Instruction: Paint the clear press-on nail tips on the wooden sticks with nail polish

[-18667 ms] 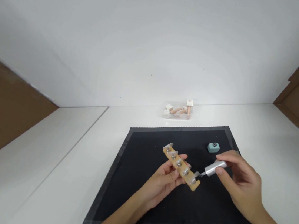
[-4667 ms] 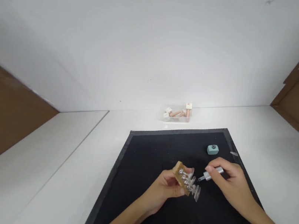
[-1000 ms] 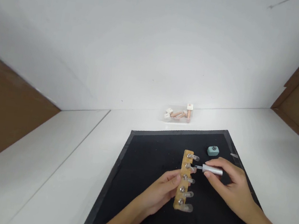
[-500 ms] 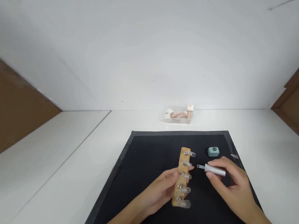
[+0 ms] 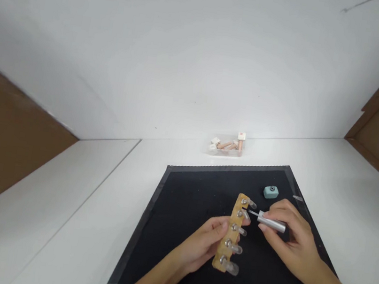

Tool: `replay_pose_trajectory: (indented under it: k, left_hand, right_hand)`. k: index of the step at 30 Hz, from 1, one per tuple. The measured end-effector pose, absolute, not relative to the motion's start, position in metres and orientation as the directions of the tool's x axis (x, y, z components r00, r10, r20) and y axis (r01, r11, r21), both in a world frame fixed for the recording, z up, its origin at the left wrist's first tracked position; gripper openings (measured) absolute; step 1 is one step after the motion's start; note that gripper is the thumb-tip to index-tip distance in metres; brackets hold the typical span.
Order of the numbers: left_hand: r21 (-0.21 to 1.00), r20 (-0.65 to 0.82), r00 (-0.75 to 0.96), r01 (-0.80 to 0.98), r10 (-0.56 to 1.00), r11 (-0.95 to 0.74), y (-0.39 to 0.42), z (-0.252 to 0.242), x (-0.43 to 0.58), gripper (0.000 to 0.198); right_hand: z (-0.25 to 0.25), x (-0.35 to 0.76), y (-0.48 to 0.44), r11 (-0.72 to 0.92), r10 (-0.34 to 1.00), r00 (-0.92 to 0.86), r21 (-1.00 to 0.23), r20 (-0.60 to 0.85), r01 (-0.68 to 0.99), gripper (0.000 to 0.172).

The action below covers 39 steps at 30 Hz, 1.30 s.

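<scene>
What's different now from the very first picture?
The yellowish strip has turned: its far end swung right, its near end left. The silver brush went from the near end to beside the second clear tip from the far end. Both are still held. The teal bottle and clear box stayed put.

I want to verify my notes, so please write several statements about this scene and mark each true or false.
1. The left hand holds a long, tan, wooden-looking strip. True.
2. The strip bears five clear, rounded pieces. True.
3. The right hand is empty. False: it holds a silver, cylindrical-handled brush.
4. The small pale-turquoise block stands on the black rectangular mat. True.
5. The transparent plastic box stands on the mat. False: it stands beyond it, on the white tabletop.
</scene>
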<state>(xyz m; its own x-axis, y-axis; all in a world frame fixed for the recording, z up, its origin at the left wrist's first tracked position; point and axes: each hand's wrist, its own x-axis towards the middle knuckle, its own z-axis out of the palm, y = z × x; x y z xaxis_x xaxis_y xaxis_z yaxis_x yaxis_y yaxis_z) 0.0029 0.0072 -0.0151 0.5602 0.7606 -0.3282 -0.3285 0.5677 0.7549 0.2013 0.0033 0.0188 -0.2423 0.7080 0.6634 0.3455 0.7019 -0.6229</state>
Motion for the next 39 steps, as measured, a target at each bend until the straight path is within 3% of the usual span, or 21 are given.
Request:
replay_pose_trajectory:
  k: [33, 39]
  left_hand:
    - [0.747, -0.241, 0.56, -0.415, 0.793, 0.52, 0.0082, -0.0141, 0.0025, 0.055]
    - [0.756, -0.253, 0.563, -0.392, 0.787, 0.524, 0.0086, -0.0142, 0.0022, 0.057]
  right_hand:
    - [0.0243, 0.202, 0.0013, 0.705, 0.707, -0.279, -0.615, 0.65, 0.352, 0.021]
    - [0.0271, 0.2003, 0.0009, 0.73, 0.674, -0.231, -0.584, 0.702, 0.355, 0.022]
